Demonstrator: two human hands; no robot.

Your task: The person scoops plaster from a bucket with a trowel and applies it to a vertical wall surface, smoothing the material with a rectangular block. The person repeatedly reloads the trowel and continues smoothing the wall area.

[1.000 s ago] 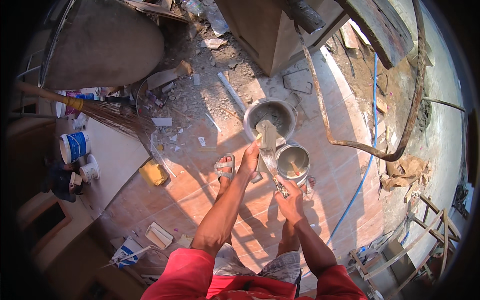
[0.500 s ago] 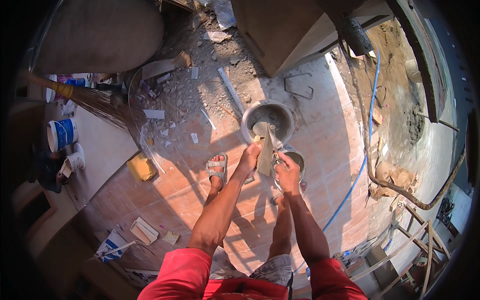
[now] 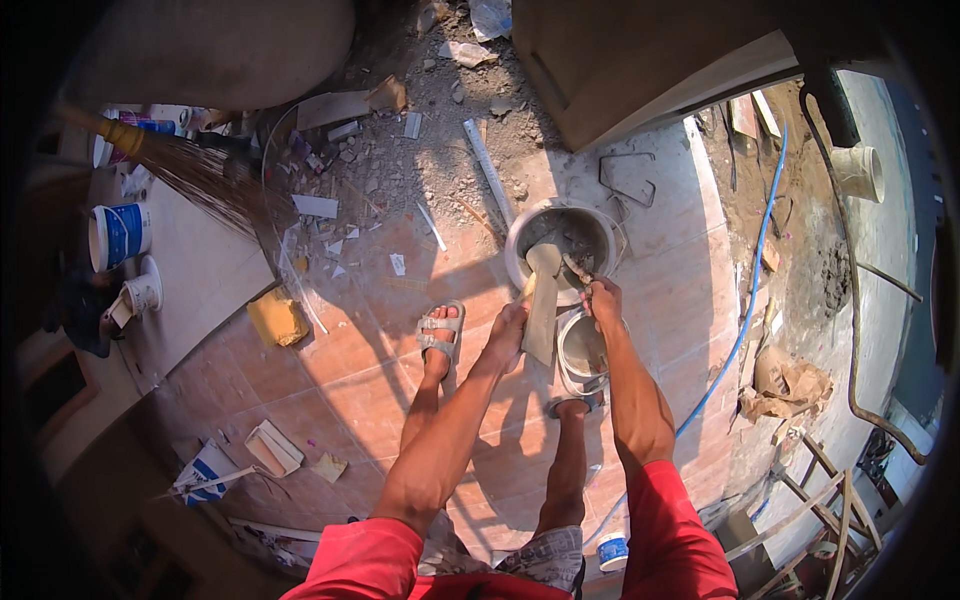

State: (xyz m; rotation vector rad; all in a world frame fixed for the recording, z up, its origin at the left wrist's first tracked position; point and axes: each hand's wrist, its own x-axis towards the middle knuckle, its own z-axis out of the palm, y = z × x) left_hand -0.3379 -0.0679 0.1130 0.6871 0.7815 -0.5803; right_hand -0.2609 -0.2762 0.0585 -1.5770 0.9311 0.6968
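Note:
My left hand (image 3: 508, 335) is closed round the handle of a long, flat plastering float (image 3: 541, 325), tilted over the near rim of a large bucket (image 3: 516, 262). Wet grey mortar (image 3: 575, 228) lies inside that bucket, and a pale grey lump (image 3: 545, 258) shows at the float's far end. At the bucket's near right side, my right hand (image 3: 603, 302) grips a trowel (image 3: 577, 268), its mortar-smeared front reaching over the rim. Fingers hide most of the trowel's handle. Just below my right hand stands a smaller bucket (image 3: 563, 368), its contents partly hidden by my forearm.
Rubble (image 3: 400, 170) and broken tile pieces spread ahead on the left, beside a twig broom (image 3: 190, 165). A yellow block (image 3: 278, 317) sits on the tiled floor. Along the right runs a blue hose (image 3: 752, 300), near crumpled brown paper (image 3: 785, 385). My sandalled feet (image 3: 440, 330) flank the work.
My right hand has moved the trowel away from the float's face, rightward to the large bucket's rim. The float has turned and shifted slightly right. The whole view has shifted a little.

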